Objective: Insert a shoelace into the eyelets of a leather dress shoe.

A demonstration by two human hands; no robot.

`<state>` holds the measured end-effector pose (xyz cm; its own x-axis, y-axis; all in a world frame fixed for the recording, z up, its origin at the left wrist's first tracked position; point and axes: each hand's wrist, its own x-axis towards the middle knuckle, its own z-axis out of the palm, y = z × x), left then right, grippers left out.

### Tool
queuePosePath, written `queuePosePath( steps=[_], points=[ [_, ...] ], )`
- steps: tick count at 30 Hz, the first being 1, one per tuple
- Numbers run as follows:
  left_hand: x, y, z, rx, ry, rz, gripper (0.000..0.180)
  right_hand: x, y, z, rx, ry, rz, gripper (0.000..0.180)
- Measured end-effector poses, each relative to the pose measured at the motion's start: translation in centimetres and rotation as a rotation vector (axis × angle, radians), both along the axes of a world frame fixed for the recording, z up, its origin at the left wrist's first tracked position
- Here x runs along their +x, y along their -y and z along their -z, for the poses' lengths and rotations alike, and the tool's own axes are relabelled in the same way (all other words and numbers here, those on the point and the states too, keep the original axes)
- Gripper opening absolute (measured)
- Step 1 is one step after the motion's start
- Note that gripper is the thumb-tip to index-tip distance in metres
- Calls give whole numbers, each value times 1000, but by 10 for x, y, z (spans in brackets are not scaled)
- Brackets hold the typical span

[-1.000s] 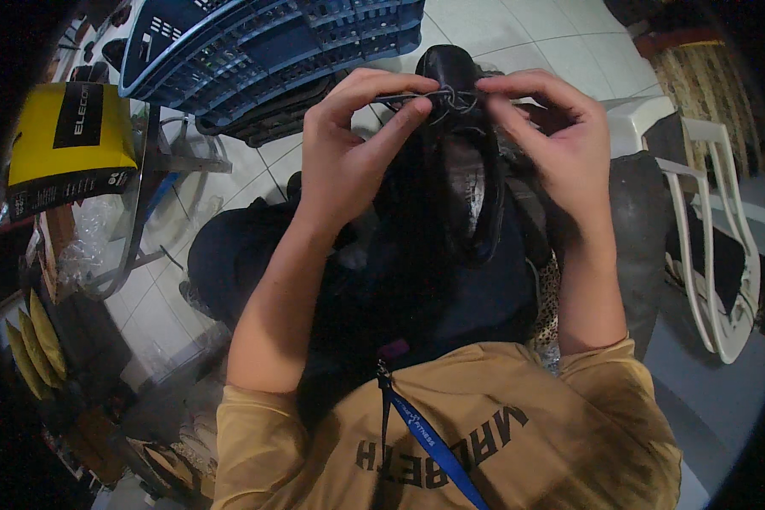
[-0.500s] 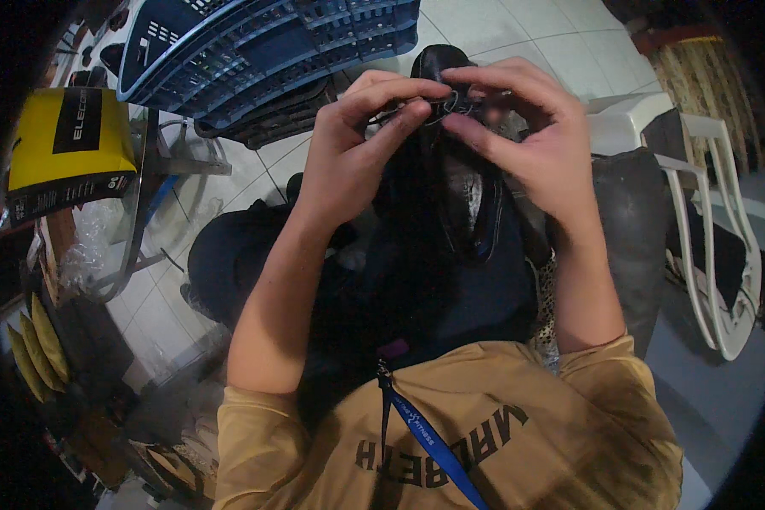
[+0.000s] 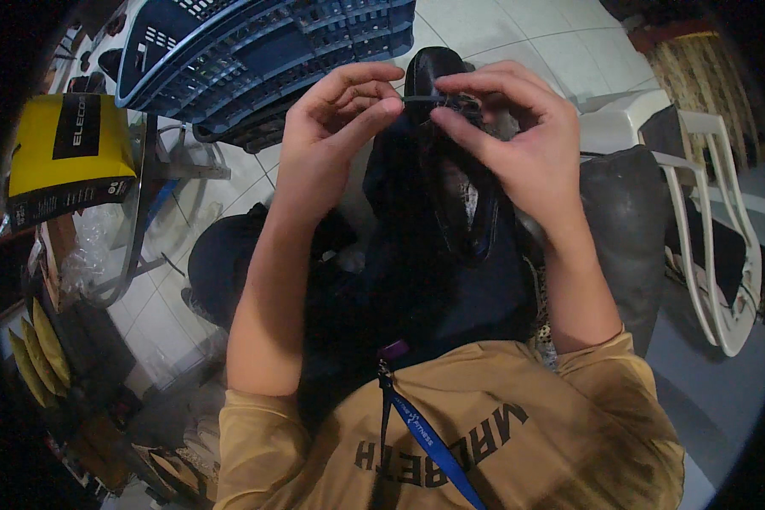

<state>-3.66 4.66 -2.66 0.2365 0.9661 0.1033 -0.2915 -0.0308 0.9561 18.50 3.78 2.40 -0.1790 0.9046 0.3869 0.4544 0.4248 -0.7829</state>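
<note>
A black leather shoe rests on my dark-clothed lap, toe pointing away from me and its opening toward me. A dark shoelace stretches sideways across the front of the shoe. My left hand, just left of the toe, pinches the lace's end at the thumb tip; its index finger is lifted. Over the lacing, my right hand has thumb and index finger curled on either side of the lace. Its other fingers are bent and partly hidden behind, at the lace's right part.
Beyond my left hand stands a blue plastic crate on a darker crate. A yellow and black box sits at the left beside a metal frame. On the right are a grey cushion and a white plastic chair. White tiles cover the floor.
My left hand has moved left, away from the right hand, drawing the lace out straight. The right hand and the shoe have shifted slightly left.
</note>
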Motion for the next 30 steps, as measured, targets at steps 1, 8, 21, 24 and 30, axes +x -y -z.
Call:
queuePosePath(
  steps=[1, 8, 21, 24, 30],
  points=[
    [-2, -1, 0, -9, -5, -11, 29, 2, -1, 1, 1, -1, -2, 27],
    [-11, -2, -4, -12, -56, -10, 26, 13, 0, 2, -161, -180, -15, 20],
    [-1, -1, -2, 79, -119, 139, 31, 16, -1, 4, -63, -197, -18, 19],
    [4, 3, -1, 11, -101, 125, 32, 16, -2, 1, -173, -227, -56, 27],
    [2, 2, 0, 88, -140, 121, 32, 26, -3, 3, -203, -268, -182, 35]
  ],
)
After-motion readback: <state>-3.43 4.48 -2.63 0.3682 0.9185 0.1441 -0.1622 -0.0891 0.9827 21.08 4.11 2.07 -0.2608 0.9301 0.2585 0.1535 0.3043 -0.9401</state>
